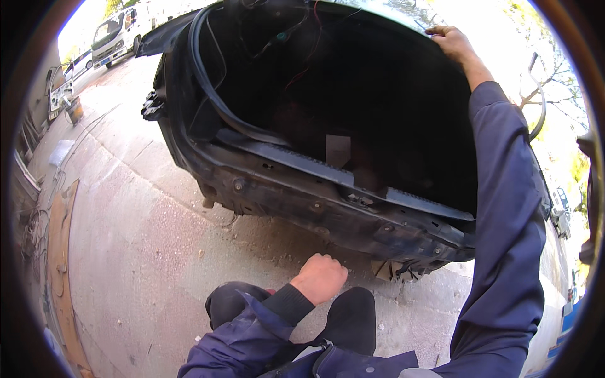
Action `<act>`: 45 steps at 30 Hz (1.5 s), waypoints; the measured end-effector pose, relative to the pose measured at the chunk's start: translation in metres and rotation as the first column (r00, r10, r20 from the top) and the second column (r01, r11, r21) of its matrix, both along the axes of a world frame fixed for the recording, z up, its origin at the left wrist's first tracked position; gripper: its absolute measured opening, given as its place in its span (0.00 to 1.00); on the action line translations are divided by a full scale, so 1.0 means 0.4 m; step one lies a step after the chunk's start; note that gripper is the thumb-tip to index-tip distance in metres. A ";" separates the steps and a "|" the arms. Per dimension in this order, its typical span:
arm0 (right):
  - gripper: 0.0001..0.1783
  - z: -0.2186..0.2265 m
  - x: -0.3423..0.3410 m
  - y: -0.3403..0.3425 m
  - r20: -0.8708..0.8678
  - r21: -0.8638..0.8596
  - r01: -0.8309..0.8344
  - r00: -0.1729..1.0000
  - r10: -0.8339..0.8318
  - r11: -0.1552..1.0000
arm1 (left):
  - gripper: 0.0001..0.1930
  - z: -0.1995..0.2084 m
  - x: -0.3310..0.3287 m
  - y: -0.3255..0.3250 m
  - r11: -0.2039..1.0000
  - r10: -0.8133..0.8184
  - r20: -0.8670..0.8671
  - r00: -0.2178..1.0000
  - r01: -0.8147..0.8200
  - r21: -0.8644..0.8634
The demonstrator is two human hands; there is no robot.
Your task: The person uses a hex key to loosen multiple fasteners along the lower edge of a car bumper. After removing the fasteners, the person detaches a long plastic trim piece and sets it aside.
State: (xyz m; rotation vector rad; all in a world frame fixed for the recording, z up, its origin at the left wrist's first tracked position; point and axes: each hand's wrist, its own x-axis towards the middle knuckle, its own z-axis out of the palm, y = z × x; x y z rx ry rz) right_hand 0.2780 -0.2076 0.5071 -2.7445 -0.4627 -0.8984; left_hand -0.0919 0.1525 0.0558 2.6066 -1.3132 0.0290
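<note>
In front of me is the rear of a dark car body [277,189] with its bumper off and its trunk opening uncovered. My right arm reaches up along the right side, and my right hand [452,45] is closed on the upper right rim of the trunk opening. A black rubber seal [205,69] hangs loose along the left side of the opening. My left hand [320,277] is closed in a fist above my knees, apart from the car; its palm side is hidden. A pale rectangular patch [338,150] shows inside the dark trunk.
A long brown board [62,264] lies on the concrete ground [145,252] at left. Beyond it are a bucket [74,111], a detached vehicle door [58,88] and a white truck [116,34]. Thin red wires [309,57] hang inside the trunk.
</note>
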 end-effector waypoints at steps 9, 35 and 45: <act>0.17 -0.037 0.096 -0.086 -0.199 0.308 -0.101 0.965 0.168 0.946 | 0.07 0.009 -0.010 -0.001 1.000 0.027 -0.056 0.998 -0.026 0.007; 0.25 -0.945 -0.656 -0.186 -0.023 -0.106 0.290 0.955 -0.294 0.951 | 0.40 -0.036 0.038 -0.001 0.946 0.307 0.224 0.925 -0.322 0.033; 0.36 -0.962 -0.667 -0.177 -0.200 0.072 0.589 0.799 -0.567 0.805 | 0.44 -0.044 0.091 -0.069 0.926 0.368 0.172 0.914 -0.377 0.019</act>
